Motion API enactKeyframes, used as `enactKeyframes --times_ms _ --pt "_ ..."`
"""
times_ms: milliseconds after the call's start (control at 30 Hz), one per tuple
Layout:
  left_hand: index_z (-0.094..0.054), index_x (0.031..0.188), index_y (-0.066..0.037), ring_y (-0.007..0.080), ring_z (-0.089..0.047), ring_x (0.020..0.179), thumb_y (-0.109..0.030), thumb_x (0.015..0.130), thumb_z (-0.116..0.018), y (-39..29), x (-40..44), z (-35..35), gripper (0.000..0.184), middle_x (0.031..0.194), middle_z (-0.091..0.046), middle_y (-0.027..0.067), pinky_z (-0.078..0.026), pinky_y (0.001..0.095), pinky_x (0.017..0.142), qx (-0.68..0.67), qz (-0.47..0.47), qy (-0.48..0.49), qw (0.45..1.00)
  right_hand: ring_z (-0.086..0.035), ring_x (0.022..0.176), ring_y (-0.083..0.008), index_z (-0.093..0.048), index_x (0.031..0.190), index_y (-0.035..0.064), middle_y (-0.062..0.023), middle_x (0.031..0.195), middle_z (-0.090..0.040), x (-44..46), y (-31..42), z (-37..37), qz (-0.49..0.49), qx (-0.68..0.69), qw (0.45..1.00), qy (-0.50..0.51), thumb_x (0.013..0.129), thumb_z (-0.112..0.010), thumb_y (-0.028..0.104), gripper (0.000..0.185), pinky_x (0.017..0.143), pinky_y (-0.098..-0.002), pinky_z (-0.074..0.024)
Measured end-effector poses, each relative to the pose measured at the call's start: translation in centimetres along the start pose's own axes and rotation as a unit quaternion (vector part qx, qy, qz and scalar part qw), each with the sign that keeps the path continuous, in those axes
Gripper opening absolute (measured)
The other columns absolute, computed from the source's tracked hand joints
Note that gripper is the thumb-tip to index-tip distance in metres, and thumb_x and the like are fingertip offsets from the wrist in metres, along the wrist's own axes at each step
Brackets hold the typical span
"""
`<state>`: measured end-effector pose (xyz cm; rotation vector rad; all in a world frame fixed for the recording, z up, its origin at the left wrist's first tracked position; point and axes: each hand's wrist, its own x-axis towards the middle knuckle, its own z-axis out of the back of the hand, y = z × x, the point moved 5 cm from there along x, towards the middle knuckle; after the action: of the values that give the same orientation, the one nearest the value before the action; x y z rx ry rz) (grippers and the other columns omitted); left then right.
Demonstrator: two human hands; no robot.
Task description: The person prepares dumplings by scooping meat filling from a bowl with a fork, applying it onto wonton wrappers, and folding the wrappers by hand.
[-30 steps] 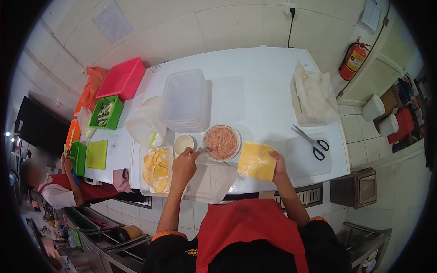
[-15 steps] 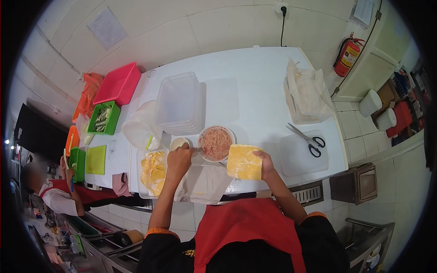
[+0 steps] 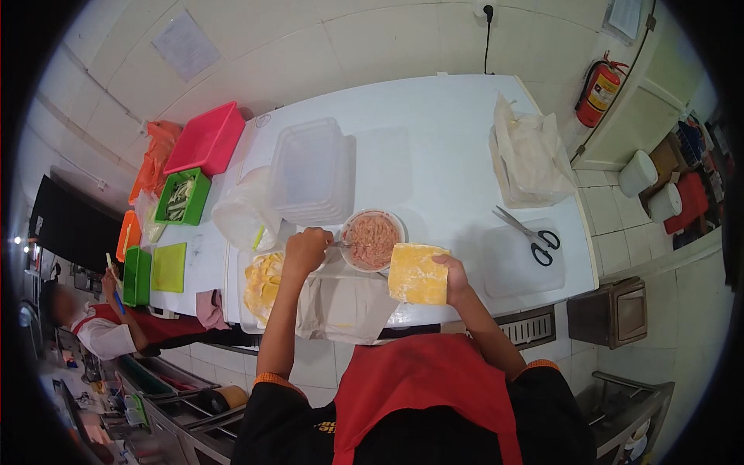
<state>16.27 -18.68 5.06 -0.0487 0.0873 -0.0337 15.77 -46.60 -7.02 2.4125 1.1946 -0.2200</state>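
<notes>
My left hand (image 3: 308, 252) is closed on the handle of a metal utensil (image 3: 340, 244), whose far end reaches the left side of a white bowl of pink minced filling (image 3: 373, 240). Between the fingers and thumb of my right hand (image 3: 456, 280) is a yellow, flour-dusted square stack of wrappers (image 3: 418, 273), held just right of the bowl. More yellow wrappers (image 3: 263, 284) lie in a clear tray, partly behind my left arm. A pale cloth or sheet (image 3: 346, 308) lies below the bowl at the table edge. The small bowl is mostly hidden by my left hand.
Stacked clear containers (image 3: 308, 170) stand behind my left hand. Black-handled scissors (image 3: 531, 235) lie on a translucent lid (image 3: 511, 273) at right, below a paper-lined container (image 3: 531, 155). A co-worker (image 3: 108, 329) stands at far left near green boxes (image 3: 136, 275) and a pink tray (image 3: 205, 138).
The wrapper stack in my right hand has shifted left, closer to the bowl. My left hand moved left and slightly up, with the utensil drawn toward the bowl's left rim.
</notes>
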Motion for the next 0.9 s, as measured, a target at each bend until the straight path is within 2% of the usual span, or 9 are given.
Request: enactKeyframes --times_ms 233,333,433,533,633,733,833,900 --pt "-0.072 0.086 -0.014 0.0277 -0.067 0.078 -0.002 0.076 -0.059 -2.9 0.0 -0.4 0.020 0.087 -0.065 0.0050 -0.053 0.0413 0.062 0.112 -0.063 -0.049 0.990 -0.059 0.112 -0.0344 -0.046 0.132 -0.0011 -0.0200 0.126 -0.057 0.1 -0.1 0.1 0.002 0.007 1.000 -0.007 0.085 -0.051 0.026 0.055 0.098 -0.0467 -0.0468" --pt "-0.071 0.087 -0.013 0.0273 -0.067 0.077 -0.002 0.077 -0.058 -3.1 -0.7 -0.7 0.020 0.086 -0.064 0.0052 -0.053 0.0400 0.061 0.119 -0.079 -0.033 0.989 -0.059 0.112 -0.0343 -0.046 0.132 -0.0017 -0.0200 0.126 -0.057 0.2 -0.3 0.0 -0.006 0.018 1.000 0.001 0.085 -0.051 0.026 0.055 0.098 -0.0462 -0.0467" --pt "-0.066 0.077 -0.010 0.0256 -0.068 0.073 -0.007 0.079 -0.058 -4.2 -1.4 -0.2 0.009 0.080 -0.063 0.0071 -0.053 0.0375 0.058 0.109 -0.122 -0.041 0.986 -0.059 0.113 -0.0340 -0.046 0.132 -0.0021 -0.0199 0.127 -0.057 0.4 -0.8 0.2 -0.012 0.021 1.000 -0.004 0.086 -0.051 0.026 0.055 0.099 -0.0459 -0.0461" --pt "-0.068 0.080 -0.009 0.0271 -0.068 0.075 -0.007 0.080 -0.060 -4.6 -1.5 -0.1 0.008 0.084 -0.066 0.0080 -0.053 0.0376 0.060 0.088 -0.119 0.000 0.989 -0.058 0.114 -0.0339 -0.045 0.133 -0.0019 -0.0194 0.127 -0.057 0.2 -1.0 -0.7 -0.003 0.013 1.000 -0.009 0.085 -0.051 0.026 0.055 0.100 -0.0457 -0.0456" --pt "-0.072 0.092 -0.011 0.0294 -0.067 0.077 -0.002 0.078 -0.062 -3.8 -1.6 0.3 0.019 0.087 -0.068 0.0081 -0.053 0.0392 0.064 0.015 -0.067 0.080 0.994 -0.058 0.115 -0.0339 -0.044 0.134 -0.0015 -0.0192 0.129 -0.056 0.5 -1.2 -0.7 -0.002 0.029 0.999 0.020 0.085 -0.051 0.025 0.056 0.101 -0.0457 -0.0450" --pt "-0.071 0.096 -0.005 0.0224 -0.067 0.074 -0.004 0.083 -0.063 -1.3 -1.7 -0.6 0.015 0.091 -0.071 0.0105 -0.050 0.0342 0.061 -0.164 -0.077 0.092 0.979 -0.057 0.116 -0.0339 -0.043 0.135 -0.0011 -0.0191 0.130 -0.055 0.0 -1.0 -1.5 0.000 0.032 0.999 0.022 0.084 -0.050 0.024 0.057 0.101 -0.0457 -0.0450" --pt "-0.070 0.101 -0.004 0.0090 -0.055 0.061 -0.003 0.086 -0.064 -1.1 -2.8 0.3 0.016 0.085 -0.071 0.0049 -0.043 0.0263 0.054 -0.423 -0.049 0.084 0.901 -0.057 0.117 -0.0340 -0.042 0.136 -0.0005 -0.0193 0.130 -0.054 -1.3 -0.5 -2.9 0.008 0.023 0.999 0.028 0.083 -0.050 0.025 0.059 0.100 -0.0457 -0.0450" --pt "-0.069 0.102 -0.004 0.0042 -0.045 0.058 -0.003 0.087 -0.065 -2.2 -3.9 2.0 0.016 0.082 -0.069 0.0007 -0.036 0.0223 0.052 -0.481 0.003 0.076 0.873 -0.057 0.116 -0.0340 -0.042 0.136 -0.0002 -0.0194 0.130 -0.055 -2.1 -0.2 -3.7 0.024 0.024 0.999 0.029 0.082 -0.050 0.025 0.060 0.100 -0.0457 -0.0453"
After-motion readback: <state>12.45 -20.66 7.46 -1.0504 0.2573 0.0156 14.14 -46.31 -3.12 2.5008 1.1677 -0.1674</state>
